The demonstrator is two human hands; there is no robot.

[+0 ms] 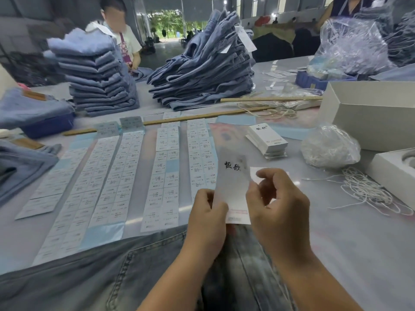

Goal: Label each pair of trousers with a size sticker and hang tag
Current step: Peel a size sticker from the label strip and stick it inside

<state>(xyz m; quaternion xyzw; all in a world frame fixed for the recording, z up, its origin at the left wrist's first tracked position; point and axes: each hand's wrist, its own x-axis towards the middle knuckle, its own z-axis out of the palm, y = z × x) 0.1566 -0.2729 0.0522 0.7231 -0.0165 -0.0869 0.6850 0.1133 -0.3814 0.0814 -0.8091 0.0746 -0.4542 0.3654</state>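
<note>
My left hand [207, 217] grips the lower left edge of a white hang tag [232, 187] with black brush characters, held upright above the table. My right hand [277, 203] pinches a small white sticker [256, 173] just right of the tag's upper edge. A pair of grey-blue denim trousers [101, 277] lies flat under my forearms at the near table edge. Long sheets of printed size stickers [116, 176] lie in rows to the left of my hands. A stack of white hang tags [267, 138] sits beyond my right hand.
Two tall piles of folded jeans [98, 77] [206, 68] stand at the back. White strings [368, 189], a plastic bag of strings [330, 147] and white boxes [372, 115] lie on the right. Wooden rulers [202, 116] cross the table. Other people work at the far side.
</note>
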